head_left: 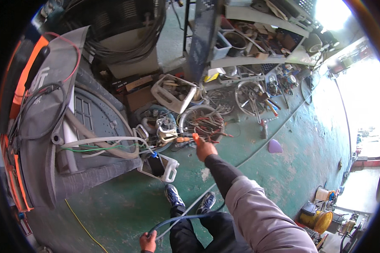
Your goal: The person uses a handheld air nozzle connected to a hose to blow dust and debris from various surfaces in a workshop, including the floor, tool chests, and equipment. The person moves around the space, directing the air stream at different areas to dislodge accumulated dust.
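Fingers of the right hand wrap an orange-handled tool, its far end indistinct, beside a round basin heaped with red-handled tools; that arm stretches forward, cuff folded back. Low beside the legs, the left hand grips a curving blue-grey hose.

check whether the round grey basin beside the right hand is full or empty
Not empty: the round grey basin holds many red-handled tools, some jutting past its rim.

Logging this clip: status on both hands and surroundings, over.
Left hand closed around hose. Right hand gripping orange handle, near round bin of red-handled tools. Hose appears between shoes, possible snag.
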A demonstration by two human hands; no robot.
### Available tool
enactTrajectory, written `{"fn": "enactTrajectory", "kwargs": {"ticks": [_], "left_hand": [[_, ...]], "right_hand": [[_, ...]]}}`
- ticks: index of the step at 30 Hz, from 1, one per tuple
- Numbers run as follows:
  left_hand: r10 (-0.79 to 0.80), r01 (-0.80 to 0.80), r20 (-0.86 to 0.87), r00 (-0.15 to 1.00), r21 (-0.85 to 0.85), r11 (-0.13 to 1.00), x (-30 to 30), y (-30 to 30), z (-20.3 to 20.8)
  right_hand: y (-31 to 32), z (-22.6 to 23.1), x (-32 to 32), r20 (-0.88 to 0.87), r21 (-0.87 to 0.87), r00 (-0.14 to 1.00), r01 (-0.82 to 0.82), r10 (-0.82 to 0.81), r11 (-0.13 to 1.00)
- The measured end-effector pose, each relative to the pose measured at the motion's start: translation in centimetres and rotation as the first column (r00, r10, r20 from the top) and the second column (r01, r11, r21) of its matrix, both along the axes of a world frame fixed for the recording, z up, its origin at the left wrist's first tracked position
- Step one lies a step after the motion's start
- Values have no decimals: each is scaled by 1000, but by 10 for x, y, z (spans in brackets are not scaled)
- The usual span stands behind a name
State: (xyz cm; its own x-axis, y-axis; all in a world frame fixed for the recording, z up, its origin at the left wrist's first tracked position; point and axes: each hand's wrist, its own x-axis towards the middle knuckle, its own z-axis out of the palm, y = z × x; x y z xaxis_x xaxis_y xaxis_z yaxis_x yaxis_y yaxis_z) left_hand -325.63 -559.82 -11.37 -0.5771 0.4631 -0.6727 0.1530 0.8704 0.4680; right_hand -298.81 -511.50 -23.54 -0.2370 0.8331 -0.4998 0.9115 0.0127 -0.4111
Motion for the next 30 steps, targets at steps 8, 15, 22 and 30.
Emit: {"fn": "enactTrajectory", "kwargs": {"ticks": [8, 15, 22, 30], "left_hand": [[71, -62, 224, 972, -49, 997, -39, 5, -12], [-62, 57, 128, 990, 41, 998, -74, 37, -15], [-245, 248, 95, 965, -24, 968, -77, 77, -2], [-347, 348, 65, 936, 4, 938, -71, 96, 10]], "right_hand": [[34, -55, -16, 322, -126, 920, -189, 221, 974], [25, -61, -10, 18, 71, 927, 372, -374, 926], [28, -57, 0, -139, 145, 972, 211, -191, 967], [21, -38, -30, -20, 116, 936, 350, -350, 930]]}}
